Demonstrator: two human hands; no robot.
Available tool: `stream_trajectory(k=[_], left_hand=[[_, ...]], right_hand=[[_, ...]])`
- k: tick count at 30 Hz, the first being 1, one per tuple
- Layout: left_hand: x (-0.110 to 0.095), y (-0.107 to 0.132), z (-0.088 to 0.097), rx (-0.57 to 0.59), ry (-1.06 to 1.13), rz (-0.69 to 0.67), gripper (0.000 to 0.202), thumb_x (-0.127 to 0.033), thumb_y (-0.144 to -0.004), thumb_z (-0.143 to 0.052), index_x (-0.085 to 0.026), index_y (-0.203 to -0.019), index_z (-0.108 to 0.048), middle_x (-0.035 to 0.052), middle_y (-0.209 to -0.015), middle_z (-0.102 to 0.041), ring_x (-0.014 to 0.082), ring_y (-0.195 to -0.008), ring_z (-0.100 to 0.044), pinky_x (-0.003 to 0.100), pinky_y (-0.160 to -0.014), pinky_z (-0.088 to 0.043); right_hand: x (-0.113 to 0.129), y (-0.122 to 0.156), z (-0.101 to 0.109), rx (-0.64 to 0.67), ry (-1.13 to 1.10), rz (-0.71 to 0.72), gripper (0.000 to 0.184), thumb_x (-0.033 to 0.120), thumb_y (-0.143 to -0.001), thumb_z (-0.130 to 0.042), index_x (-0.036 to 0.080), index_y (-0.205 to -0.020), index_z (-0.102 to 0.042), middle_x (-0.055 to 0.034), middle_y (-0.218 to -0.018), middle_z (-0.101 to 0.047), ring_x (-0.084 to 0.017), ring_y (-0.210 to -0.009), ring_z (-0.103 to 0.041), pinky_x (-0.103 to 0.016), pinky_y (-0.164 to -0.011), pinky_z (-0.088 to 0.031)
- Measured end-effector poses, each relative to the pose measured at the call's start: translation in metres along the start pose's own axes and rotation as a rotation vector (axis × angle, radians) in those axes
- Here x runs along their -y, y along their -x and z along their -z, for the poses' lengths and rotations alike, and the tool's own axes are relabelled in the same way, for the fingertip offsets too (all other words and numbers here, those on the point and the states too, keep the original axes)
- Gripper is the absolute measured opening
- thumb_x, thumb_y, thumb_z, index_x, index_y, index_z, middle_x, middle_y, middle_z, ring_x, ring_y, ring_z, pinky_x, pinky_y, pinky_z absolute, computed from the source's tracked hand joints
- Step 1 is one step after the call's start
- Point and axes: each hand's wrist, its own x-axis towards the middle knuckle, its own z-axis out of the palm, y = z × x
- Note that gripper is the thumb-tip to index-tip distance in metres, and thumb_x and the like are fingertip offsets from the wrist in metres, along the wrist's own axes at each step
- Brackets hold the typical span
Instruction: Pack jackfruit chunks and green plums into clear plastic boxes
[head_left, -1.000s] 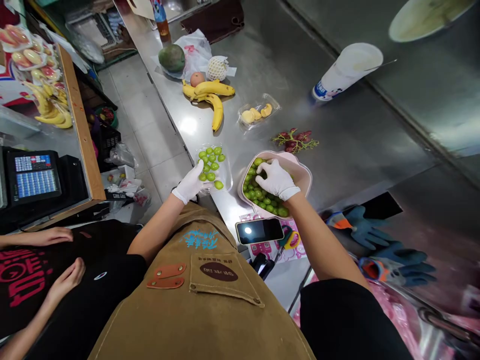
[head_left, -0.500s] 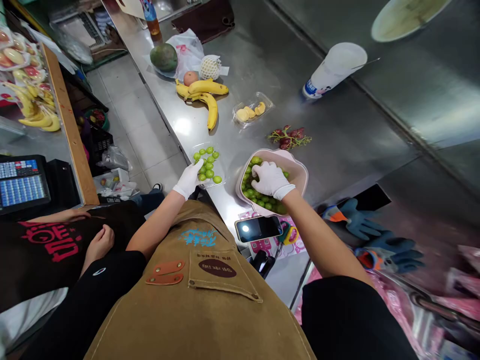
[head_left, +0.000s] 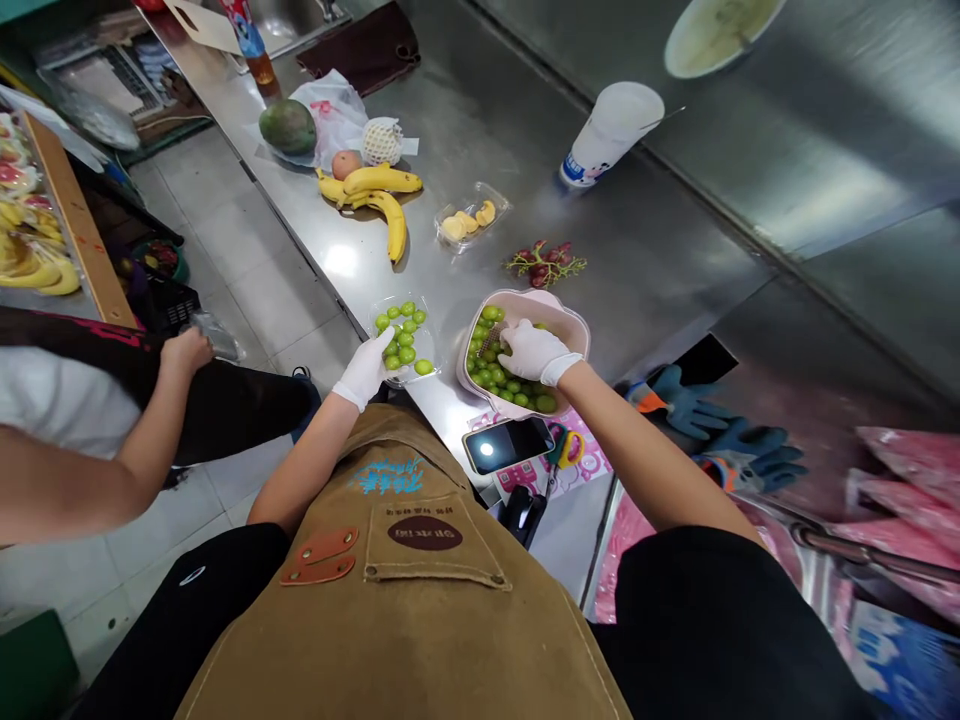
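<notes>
Both my hands wear white gloves. My left hand (head_left: pixel 365 367) rests against the near edge of a clear plastic tray (head_left: pixel 430 348) that holds several loose green grapes (head_left: pixel 403 337); its fingers lie flat along the tray. My right hand (head_left: pixel 531 350) is down inside a pink bowl (head_left: pixel 571 322) full of green grapes (head_left: pixel 502 385), fingers curled among them. What they pinch is hidden. Both containers stand on the steel counter (head_left: pixel 645 270) just ahead of my brown apron.
A phone (head_left: pixel 508 445) and scissors (head_left: pixel 564 447) lie near the counter's front edge. Farther back are a stripped grape stem (head_left: pixel 544 264), a tray of fruit slices (head_left: pixel 469 217), bananas (head_left: pixel 375 190), a mango (head_left: pixel 287 126) and a white cup (head_left: pixel 607 130). Blue gloves (head_left: pixel 712 430) lie right. Another person's arm (head_left: pixel 112 470) reaches in at left.
My view has shifted so everything sits further left and lower. My hands stay on the tray and in the bowl. The person at left has stood and moved their arm toward the shelf.
</notes>
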Motion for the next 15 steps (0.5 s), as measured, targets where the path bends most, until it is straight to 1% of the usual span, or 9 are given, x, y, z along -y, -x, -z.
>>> stream_trajectory(k=[2,3,5,6,7,9,12,13,15], left_hand=[[0.001,0.002,0.0,0.017,-0.017,0.009,0.034,-0.045,-0.095,-0.083,-0.018,-0.115,-0.074,0.0115,-0.11,-0.083,0.0221,-0.092,-0.08,0.031,-0.077,-0.065],[0.001,0.003,0.0,0.03,-0.023,0.014,0.035,-0.045,-0.095,-0.083,-0.018,-0.115,-0.074,0.0116,-0.107,-0.083,0.0222,-0.09,-0.08,0.032,-0.076,-0.065],[0.001,0.006,0.0,0.061,-0.03,0.016,0.04,-0.047,-0.093,-0.085,-0.017,-0.117,-0.075,0.0117,-0.105,-0.083,0.0228,-0.089,-0.08,0.033,-0.076,-0.066],[0.0,0.007,-0.001,0.074,-0.032,0.014,0.042,-0.048,-0.092,-0.086,-0.018,-0.119,-0.075,0.0117,-0.106,-0.083,0.0233,-0.09,-0.081,0.033,-0.076,-0.066],[0.0,0.007,-0.002,0.083,-0.035,0.009,0.044,-0.049,-0.091,-0.087,-0.018,-0.12,-0.075,0.0119,-0.107,-0.083,0.0239,-0.091,-0.081,0.034,-0.076,-0.066],[0.0,0.009,-0.004,0.091,-0.053,-0.003,0.046,-0.051,-0.09,-0.088,-0.019,-0.121,-0.075,0.0127,-0.111,-0.084,0.0253,-0.094,-0.082,0.035,-0.076,-0.067],[0.001,0.011,-0.009,0.101,-0.085,-0.029,0.044,-0.05,-0.092,-0.087,-0.018,-0.12,-0.076,0.0142,-0.116,-0.084,0.0263,-0.098,-0.082,0.034,-0.075,-0.067],[0.001,0.011,-0.011,0.102,-0.09,-0.034,0.043,-0.05,-0.093,-0.086,-0.018,-0.12,-0.076,0.0142,-0.117,-0.084,0.026,-0.097,-0.082,0.033,-0.074,-0.067],[0.002,0.013,-0.014,0.11,-0.088,-0.034,0.042,-0.049,-0.094,-0.085,-0.018,-0.121,-0.075,0.0137,-0.12,-0.084,0.0248,-0.095,-0.082,0.032,-0.073,-0.067]], right_hand=[[-0.003,0.001,0.003,-0.008,-0.043,-0.003,0.034,0.032,-0.093,-0.064,0.014,-0.119,-0.075,-0.022,-0.126,-0.067,-0.032,-0.096,-0.07,-0.043,-0.088,-0.054],[-0.005,0.002,0.005,-0.007,-0.083,0.004,0.025,0.029,-0.09,-0.066,0.016,-0.109,-0.076,-0.0188,-0.119,-0.07,-0.03,-0.093,-0.07,-0.042,-0.086,-0.054],[-0.01,0.004,0.011,-0.03,-0.195,0.016,0.008,0.023,-0.084,-0.068,0.019,-0.088,-0.074,-0.012,-0.101,-0.074,-0.028,-0.087,-0.068,-0.04,-0.082,-0.053],[-0.012,0.006,0.016,-0.061,-0.248,0.017,0.006,0.02,-0.083,-0.066,0.02,-0.082,-0.072,-0.0097,-0.094,-0.074,-0.027,-0.086,-0.068,-0.039,-0.081,-0.052],[-0.011,0.008,0.021,-0.111,-0.296,0.015,0.008,0.017,-0.083,-0.064,0.021,-0.078,-0.07,-0.0084,-0.091,-0.074,-0.027,-0.087,-0.068,-0.039,-0.082,-0.053],[-0.001,0.015,0.033,-0.26,-0.385,0.046,0.01,0.017,-0.085,-0.061,0.021,-0.079,-0.069,-0.0081,-0.093,-0.075,-0.027,-0.092,-0.068,-0.039,-0.089,-0.054],[0.032,0.028,0.051,-0.475,-0.497,0.242,0.006,0.023,-0.09,-0.065,0.021,-0.086,-0.069,-0.0077,-0.102,-0.073,-0.025,-0.095,-0.067,-0.039,-0.096,-0.053],[0.046,0.031,0.056,-0.51,-0.513,0.319,0.004,0.024,-0.09,-0.067,0.022,-0.087,-0.069,-0.0072,-0.105,-0.071,-0.024,-0.094,-0.066,-0.039,-0.095,-0.053],[0.071,0.034,0.064,-0.484,-0.487,0.444,0.004,0.025,-0.089,-0.072,0.021,-0.088,-0.069,-0.0063,-0.111,-0.068,-0.021,-0.087,-0.063,-0.037,-0.089,-0.053]])
